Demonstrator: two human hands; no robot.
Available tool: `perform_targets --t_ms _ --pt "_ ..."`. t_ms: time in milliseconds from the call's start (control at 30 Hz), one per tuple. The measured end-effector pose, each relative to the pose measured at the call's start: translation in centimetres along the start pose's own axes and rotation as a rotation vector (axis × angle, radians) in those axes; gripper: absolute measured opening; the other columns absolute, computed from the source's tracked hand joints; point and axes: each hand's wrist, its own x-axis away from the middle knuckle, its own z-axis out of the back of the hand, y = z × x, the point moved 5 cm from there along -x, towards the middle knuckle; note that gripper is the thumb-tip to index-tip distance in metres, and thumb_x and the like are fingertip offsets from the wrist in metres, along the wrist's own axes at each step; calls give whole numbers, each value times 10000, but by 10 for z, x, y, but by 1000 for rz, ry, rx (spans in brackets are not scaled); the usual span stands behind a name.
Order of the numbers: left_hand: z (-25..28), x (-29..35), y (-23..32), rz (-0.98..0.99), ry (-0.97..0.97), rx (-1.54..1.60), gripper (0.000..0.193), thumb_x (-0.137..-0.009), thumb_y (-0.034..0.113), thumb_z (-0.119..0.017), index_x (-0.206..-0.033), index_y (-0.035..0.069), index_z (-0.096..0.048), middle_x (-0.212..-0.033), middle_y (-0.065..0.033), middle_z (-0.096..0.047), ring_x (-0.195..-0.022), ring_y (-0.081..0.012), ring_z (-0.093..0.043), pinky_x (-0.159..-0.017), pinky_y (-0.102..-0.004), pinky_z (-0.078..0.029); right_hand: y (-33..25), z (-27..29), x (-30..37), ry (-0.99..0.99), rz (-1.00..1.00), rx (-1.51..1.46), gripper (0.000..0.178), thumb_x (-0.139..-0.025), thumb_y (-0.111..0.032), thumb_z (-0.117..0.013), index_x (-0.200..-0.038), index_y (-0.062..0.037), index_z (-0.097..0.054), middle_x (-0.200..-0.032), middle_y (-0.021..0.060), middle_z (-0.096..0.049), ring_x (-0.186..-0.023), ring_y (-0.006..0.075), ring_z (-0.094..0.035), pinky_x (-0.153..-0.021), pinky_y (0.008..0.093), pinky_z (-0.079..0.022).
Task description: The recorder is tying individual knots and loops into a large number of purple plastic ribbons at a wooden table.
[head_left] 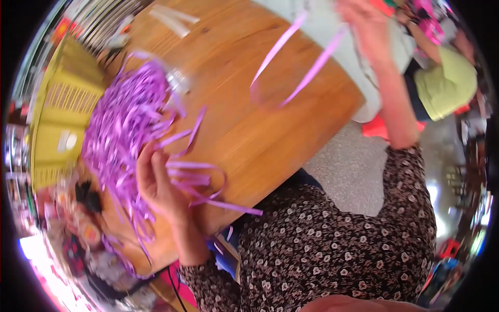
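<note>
A large tangled heap of shiny purple ribbon lies on the left of the wooden table. My left hand is over the heap's near right side, with its fingers loosely bent and no ribbon visible between them. Several loose ribbon ends trail out to the right beside this hand. Raised at the upper right, my right hand is blurred by motion. From its fingers a purple ribbon strand hangs in a loop above the table, its other side running off the top edge.
Behind the heap stands a yellow plastic basket. Clear strips lie at the table's far edge. A pale surface adjoins the table. Bagged goods crowd the lower left. Another person in a yellow-green garment sits at the right.
</note>
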Motion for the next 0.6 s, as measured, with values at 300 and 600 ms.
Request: perform_targets --t_ms 300,600 --pt "13 -9 2 -33 49 42 165 -888 16 -560 -1042 -9 -616 -920 -36 -634 -783 -74 -561 -711 -199 -457 74 104 -83 101 26 490 331 -865 -180 -619 -1166 -44 -598 -1095 48 -632 -1002 120 -581 -860 242 -446" --pt "65 -11 19 -126 323 247 187 -910 72 -538 -1068 -12 -592 -860 -39 -614 -699 -79 -543 -654 -207 -456 20 -107 8 -480 173 445 300 -849 -165 -626 -1119 -37 -605 -1090 98 -620 -1003 217 -586 -863 290 -448"
